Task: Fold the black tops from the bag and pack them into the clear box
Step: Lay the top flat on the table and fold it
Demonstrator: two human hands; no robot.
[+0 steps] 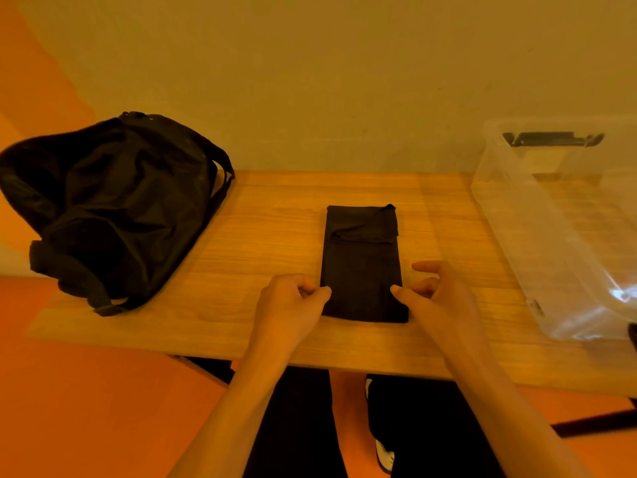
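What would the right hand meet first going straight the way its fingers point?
The folded black fabric top: the right hand points left at its near right edge, thumb tip apparently touching it.

The top (362,267) is showing plain black, the bag (113,208) is showing black, the box (537,236) is showing clear with a black clip (551,139), the table (262,236) is showing light wood grain, and the floor (69,408) is showing orange.

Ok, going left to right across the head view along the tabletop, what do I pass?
black bag → left hand → folded black top → right hand → clear box
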